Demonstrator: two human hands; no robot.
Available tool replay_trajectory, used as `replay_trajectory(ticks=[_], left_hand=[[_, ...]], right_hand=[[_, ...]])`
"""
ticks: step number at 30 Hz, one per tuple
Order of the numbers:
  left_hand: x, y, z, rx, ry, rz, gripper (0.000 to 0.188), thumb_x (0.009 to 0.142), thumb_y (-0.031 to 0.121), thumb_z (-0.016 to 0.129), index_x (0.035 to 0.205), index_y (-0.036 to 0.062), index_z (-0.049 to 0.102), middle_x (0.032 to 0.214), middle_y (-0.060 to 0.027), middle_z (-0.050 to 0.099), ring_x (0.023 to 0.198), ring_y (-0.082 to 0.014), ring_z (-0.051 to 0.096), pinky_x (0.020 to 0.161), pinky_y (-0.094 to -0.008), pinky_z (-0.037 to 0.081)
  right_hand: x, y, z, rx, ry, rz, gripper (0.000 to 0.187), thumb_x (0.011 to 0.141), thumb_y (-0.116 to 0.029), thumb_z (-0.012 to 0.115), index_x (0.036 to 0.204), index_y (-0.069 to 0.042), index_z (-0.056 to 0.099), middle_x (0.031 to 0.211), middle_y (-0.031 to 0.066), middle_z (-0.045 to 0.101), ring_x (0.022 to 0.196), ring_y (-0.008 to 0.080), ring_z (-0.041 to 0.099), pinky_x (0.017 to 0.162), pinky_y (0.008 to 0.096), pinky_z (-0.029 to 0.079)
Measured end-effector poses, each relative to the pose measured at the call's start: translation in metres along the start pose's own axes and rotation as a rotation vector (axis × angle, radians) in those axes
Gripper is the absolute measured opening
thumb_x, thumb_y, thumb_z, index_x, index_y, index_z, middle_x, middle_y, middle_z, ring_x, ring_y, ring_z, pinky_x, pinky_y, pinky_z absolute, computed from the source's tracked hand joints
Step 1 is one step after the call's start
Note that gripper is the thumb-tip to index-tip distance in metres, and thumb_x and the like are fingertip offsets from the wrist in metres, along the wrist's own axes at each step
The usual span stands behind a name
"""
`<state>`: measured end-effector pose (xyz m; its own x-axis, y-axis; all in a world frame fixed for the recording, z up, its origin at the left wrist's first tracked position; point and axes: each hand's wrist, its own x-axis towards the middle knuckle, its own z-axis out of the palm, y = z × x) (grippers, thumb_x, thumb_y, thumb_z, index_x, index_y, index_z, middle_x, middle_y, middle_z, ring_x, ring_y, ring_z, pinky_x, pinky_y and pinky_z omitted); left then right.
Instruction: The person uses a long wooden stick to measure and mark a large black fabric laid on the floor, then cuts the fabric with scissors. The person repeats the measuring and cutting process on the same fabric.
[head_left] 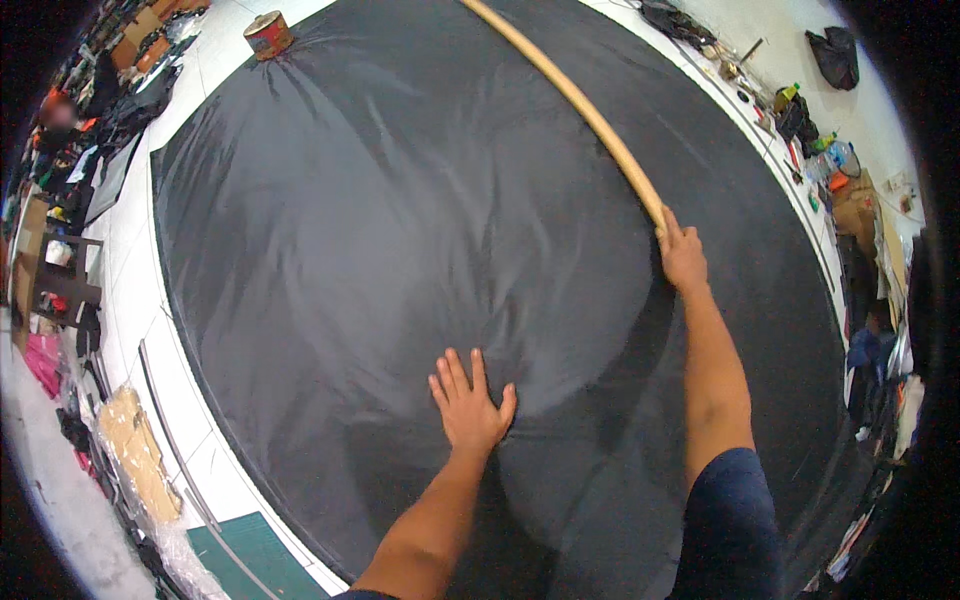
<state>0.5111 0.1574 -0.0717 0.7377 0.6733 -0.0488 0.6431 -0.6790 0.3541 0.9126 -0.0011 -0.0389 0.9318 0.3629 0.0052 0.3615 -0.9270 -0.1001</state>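
A large sheet of dark grey fabric (330, 260) is spread out below me, with wrinkles running across its middle. My left hand (470, 408) lies flat on it with the fingers spread, holding nothing. Farther right, my right hand (684, 258) is closed around the near end of a long, light wooden pole (590, 115). The pole stretches away from that hand over the fabric and leaves the view at the top. It looks curved here. At the far left corner of the fabric stands a rusty red can (268, 36), with creases fanning out from it.
White tiled floor (135, 290) borders the fabric. Along the left are heaped cloths, a dark wooden stool (75, 275), a thin grey strip (175, 440) and a green mat (255, 560). Bottles (825, 160), cardboard (858, 208) and a black bag (833, 56) lie along the right.
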Motion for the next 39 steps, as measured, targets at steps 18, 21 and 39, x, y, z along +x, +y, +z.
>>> replay_trajectory(ticks=[18, 21, 39], left_hand=[[0.005, -0.001, 0.000, 0.012, -0.115, -0.053, 0.082, 0.084, 0.053, 0.061, 0.149, 0.0068, 0.040, 0.158, -0.0294, 0.022, 0.148, -0.0462, 0.017, 0.119, -0.0592, 0.010], [0.004, -0.002, -0.001, 0.023, -0.116, -0.048, 0.082, 0.084, 0.052, 0.061, 0.150, 0.0068, 0.039, 0.158, -0.0293, 0.021, 0.148, -0.0460, 0.016, 0.119, -0.0590, 0.010], [0.000, -0.005, -0.001, 0.074, -0.018, 0.003, 0.079, 0.088, 0.048, 0.056, 0.152, 0.0060, 0.035, 0.160, -0.0269, 0.020, 0.148, -0.0437, 0.018, 0.120, -0.0563, 0.010]], right_hand=[[0.114, -0.078, 0.011, -0.019, 0.061, -0.139, 0.050, 0.102, -0.045, 0.044, 0.151, -0.035, 0.036, 0.111, 0.0227, 0.056, 0.101, 0.0430, 0.062, 0.086, 0.0554, 0.052], [0.173, -0.100, -0.022, -0.030, 0.042, -0.080, 0.050, 0.102, -0.045, 0.042, 0.150, -0.034, 0.036, 0.120, 0.0256, 0.057, 0.112, 0.0440, 0.060, 0.093, 0.0545, 0.050], [-0.258, -0.127, 0.012, 0.125, -0.270, -0.290, 0.049, 0.094, -0.037, 0.061, 0.142, -0.035, 0.051, 0.106, 0.0106, 0.054, 0.100, 0.0325, 0.057, 0.079, 0.0461, 0.055]])
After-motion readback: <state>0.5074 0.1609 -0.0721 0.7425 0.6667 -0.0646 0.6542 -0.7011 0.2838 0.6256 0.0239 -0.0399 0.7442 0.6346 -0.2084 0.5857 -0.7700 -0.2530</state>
